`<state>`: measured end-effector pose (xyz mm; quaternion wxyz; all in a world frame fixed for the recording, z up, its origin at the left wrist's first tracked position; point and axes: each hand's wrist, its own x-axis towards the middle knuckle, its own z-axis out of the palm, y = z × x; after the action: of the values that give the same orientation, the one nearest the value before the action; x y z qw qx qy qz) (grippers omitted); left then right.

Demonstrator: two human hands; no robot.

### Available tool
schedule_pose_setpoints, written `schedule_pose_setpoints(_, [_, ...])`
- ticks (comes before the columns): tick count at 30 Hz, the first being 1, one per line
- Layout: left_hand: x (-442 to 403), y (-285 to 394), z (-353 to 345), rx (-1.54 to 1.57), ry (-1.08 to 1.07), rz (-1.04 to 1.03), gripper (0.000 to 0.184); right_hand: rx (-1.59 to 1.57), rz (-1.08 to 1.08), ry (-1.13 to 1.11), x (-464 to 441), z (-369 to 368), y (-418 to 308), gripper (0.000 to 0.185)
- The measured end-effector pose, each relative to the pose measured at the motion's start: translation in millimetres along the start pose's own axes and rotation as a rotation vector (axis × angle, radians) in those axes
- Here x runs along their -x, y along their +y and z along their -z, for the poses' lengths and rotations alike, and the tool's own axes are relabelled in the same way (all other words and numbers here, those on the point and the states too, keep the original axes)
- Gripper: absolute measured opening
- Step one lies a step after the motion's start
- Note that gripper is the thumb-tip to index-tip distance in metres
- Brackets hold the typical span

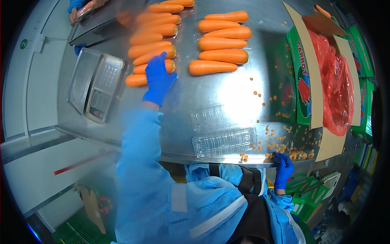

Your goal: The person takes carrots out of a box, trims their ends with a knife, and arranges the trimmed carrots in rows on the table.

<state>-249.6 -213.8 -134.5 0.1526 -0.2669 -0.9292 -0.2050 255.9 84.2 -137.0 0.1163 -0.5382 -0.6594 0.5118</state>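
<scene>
My left hand (157, 79), in a blue glove, reaches over the near end of the left group of carrots (152, 51). Its fingers and thumb span the nearest carrots (137, 80), closed around their right ends. Clear plastic edges show beside some carrots in this group. My right hand (283, 168), also gloved in blue, is at the table's front edge beside orange scraps (298, 153). Its fingers are curled, and what they hold, if anything, is hidden. Two clear plastic trays (224, 141) lie between my hands. More carrots (223, 43) lie in a column beyond them.
A scale (103, 89) stands on the metal table (178, 122) at the left. On the right is an open green carrot box (300, 77) with a red plastic bag (339, 89). More green boxes (361, 49) are behind it. Another person's hands (75, 14) hold a wrapped pack at the top left.
</scene>
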Motion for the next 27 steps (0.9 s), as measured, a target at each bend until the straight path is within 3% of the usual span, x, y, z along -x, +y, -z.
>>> schedule_pose_setpoints(3, [9, -21, 3, -0.055, -0.091, -0.116, 0.054, -0.006, 0.008, -0.017, 0, -1, 0, 0.017])
schedule_pose_setpoints(12, [19, -9, -8, -0.074, -0.059, 0.051, 0.048, -0.016, 0.019, -0.006, 0, -2, -2, 0.016])
schedule_pose_setpoints(21, [58, 15, -16, 0.097, 0.174, 0.051, 0.054, -0.065, 0.039, -0.014, 4, -2, 0, 0.016])
schedule_pose_setpoints(27, [52, -6, 3, 0.111, -0.005, -0.081, 0.06, -0.077, 0.058, -0.009, 3, -3, 1, 0.017])
